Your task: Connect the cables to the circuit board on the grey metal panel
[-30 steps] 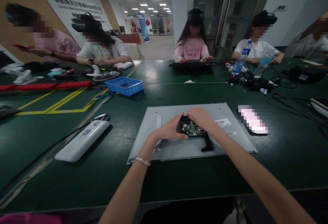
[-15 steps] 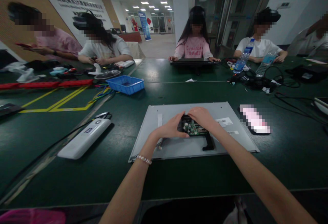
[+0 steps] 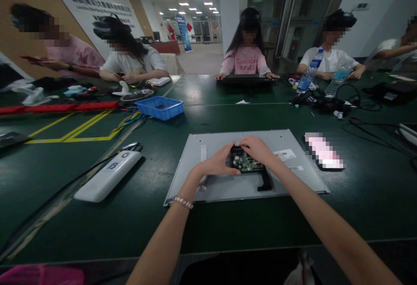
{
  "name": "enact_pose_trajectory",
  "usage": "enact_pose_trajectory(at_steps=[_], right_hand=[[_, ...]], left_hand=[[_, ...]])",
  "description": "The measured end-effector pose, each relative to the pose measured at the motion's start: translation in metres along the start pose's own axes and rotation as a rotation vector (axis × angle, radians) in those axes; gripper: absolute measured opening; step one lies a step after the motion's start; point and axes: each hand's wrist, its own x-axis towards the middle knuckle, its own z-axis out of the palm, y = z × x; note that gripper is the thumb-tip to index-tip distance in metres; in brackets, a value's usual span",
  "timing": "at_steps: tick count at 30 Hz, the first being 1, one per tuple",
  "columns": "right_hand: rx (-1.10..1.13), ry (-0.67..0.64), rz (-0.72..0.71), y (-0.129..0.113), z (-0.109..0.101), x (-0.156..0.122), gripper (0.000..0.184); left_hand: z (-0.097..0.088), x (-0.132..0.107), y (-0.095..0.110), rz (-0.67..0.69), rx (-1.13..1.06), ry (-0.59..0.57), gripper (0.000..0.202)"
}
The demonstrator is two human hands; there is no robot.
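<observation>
My left hand (image 3: 217, 163) is clenched on the left edge of the small green circuit board (image 3: 243, 162). My right hand (image 3: 257, 149) arches over its far edge, fingers hooked down and gripping. The board sits in a black bracket (image 3: 264, 183) at the middle of a grey metal panel (image 3: 228, 187), which lies flat on the near part of the green table (image 3: 97, 220). I judge the board light, stiff and fragile, best held by its bare edges and away from the components. A white ribbon cable (image 3: 202, 152) lies just to its left.
</observation>
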Motion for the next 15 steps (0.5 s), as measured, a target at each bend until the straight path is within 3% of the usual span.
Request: enact_pose_trajectory(at_steps=[15], right_hand=[[0.089, 0.043, 0.001, 0.0064, 0.0057, -0.0024, 0.021]], left_hand=[[-0.0017, -0.0006, 0.0039, -0.029, 0.015, -0.015, 0.107]])
